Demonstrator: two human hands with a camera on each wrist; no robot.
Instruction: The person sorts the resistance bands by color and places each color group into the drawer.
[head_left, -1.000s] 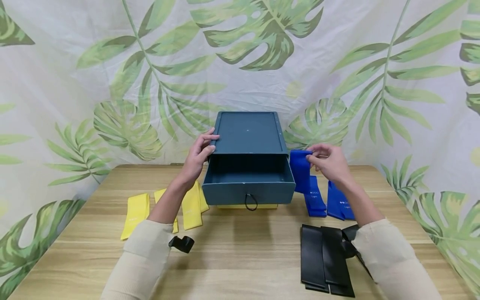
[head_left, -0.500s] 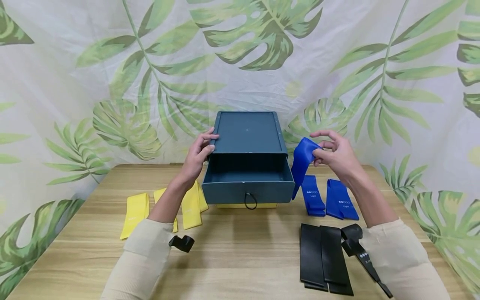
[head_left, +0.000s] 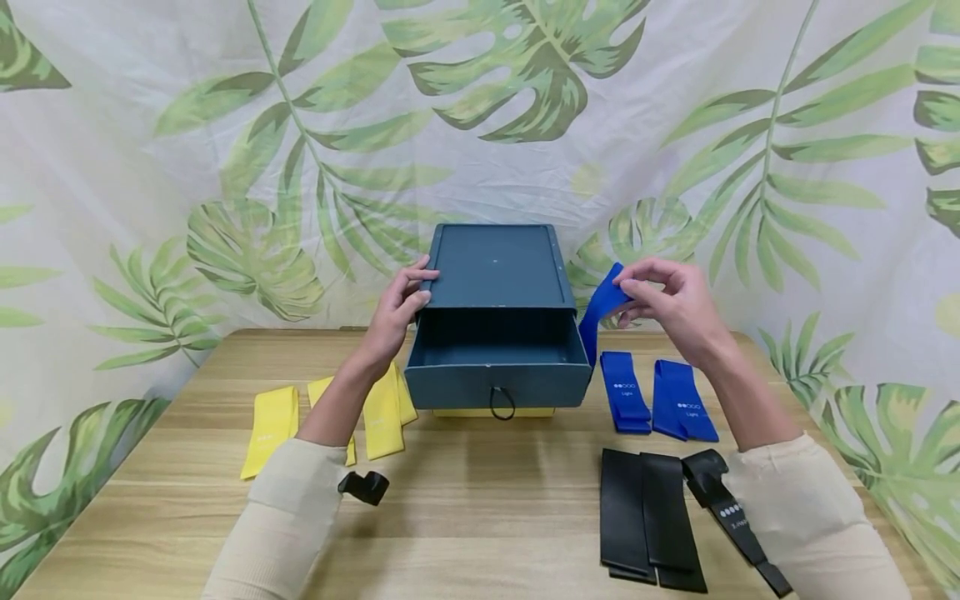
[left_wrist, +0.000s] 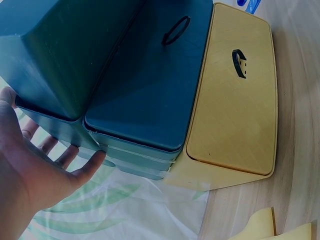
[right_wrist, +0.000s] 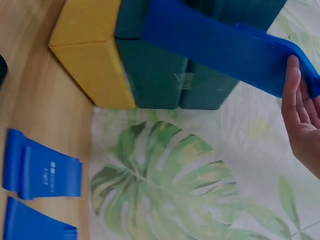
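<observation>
My left hand (head_left: pixel 393 312) rests against the left side of a dark blue drawer cabinet (head_left: pixel 495 267), some fingertips over its top edge. The fingers look fairly straight in the left wrist view. The top drawer (head_left: pixel 495 386) is pulled out; no contents show in the visible part. Beside the cabinet's right side, my right hand (head_left: pixel 678 308) pinches one end of a blue resistance band (head_left: pixel 597 307). This band hangs down, and its lower end is partly hidden by the drawer. In the right wrist view the band (right_wrist: pixel 220 47) stretches across in front of the cabinet.
Two blue bands, one of them (head_left: pixel 626 392) marked "Light", lie at right. Black bands (head_left: pixel 626 517) lie nearer the front, one partly under the right sleeve. Yellow bands (head_left: pixel 384 417) lie left. A closed yellow drawer (left_wrist: pixel 240 100) forms the cabinet's bottom. A patterned cloth (head_left: pixel 480 167) hangs behind.
My right hand first moved right and then slightly back left, with the blue band swinging from a flat hang to a narrow, tilted one. The left hand and drawer stayed put.
</observation>
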